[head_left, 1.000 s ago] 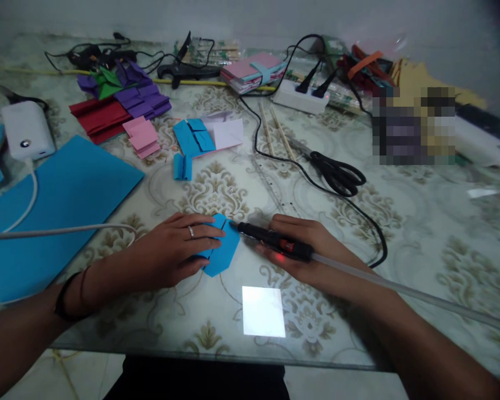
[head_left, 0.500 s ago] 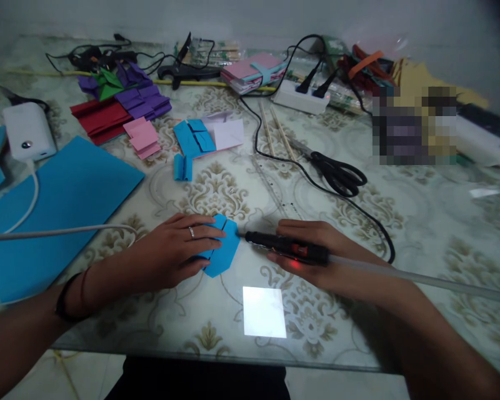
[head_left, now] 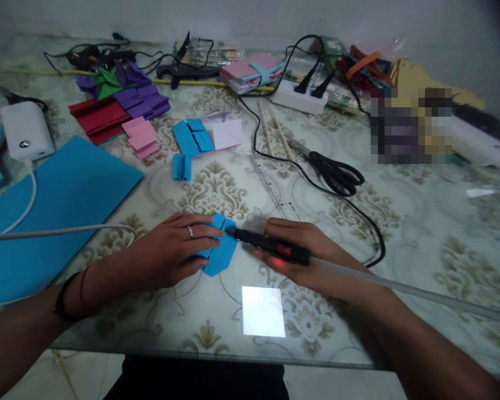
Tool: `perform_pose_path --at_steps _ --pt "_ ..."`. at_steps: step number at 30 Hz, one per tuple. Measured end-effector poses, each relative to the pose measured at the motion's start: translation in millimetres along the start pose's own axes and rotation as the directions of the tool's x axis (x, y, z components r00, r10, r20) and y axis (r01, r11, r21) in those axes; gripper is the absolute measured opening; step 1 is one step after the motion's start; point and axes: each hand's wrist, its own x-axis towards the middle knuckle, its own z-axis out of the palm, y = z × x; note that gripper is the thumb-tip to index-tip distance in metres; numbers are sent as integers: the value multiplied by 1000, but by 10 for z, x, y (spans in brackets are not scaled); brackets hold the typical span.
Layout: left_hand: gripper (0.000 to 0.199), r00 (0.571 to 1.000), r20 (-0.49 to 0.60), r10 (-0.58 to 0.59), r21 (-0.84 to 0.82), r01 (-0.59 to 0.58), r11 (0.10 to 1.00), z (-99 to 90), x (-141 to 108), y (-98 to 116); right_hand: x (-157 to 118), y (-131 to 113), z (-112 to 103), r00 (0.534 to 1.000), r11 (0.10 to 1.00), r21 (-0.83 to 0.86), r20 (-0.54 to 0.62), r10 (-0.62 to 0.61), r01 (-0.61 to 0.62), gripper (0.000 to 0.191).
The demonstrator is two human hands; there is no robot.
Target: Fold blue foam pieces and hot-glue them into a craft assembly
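Left hand (head_left: 183, 244), outstretched, pins blue paper (head_left: 224, 255) (partly hidden); right hand (head_left: 312, 239) clasps glue gun (head_left: 266, 243), glue stick (head_left: 400, 284) cropped.

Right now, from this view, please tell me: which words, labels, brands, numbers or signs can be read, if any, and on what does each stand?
No text can be read.
White device: one round dark mark, too small to make out.
Packets: green print, too blurred.
Clear strip: dark dots; no readable numbers.
Glue gun: no lettering to make out.
Blue piece: no writing seen.
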Motion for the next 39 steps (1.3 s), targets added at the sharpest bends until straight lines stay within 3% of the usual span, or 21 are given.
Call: perform_pose_path --at_steps 6,16,27,39 --pt "26 1000 3 12 -7 -12 1000 -4 2 -7 -1 35 3 997 999 -11 -62 45 -45 32" --pt "28 1000 -4 8 -21 -8 1000 9 -10 -18 -24 -19 -108 995 995 8 -23 100 -100 29" --pt "28 1000 15 -7 -24 7 1000 -16 1 -1 -86 59 -168 999 999 46 36 25 -27 29" --pt "29 1000 13 0 -4 0 1000 -19 -12 5 13 -2 17 1000 1000 -1 -17 -3 3 31"
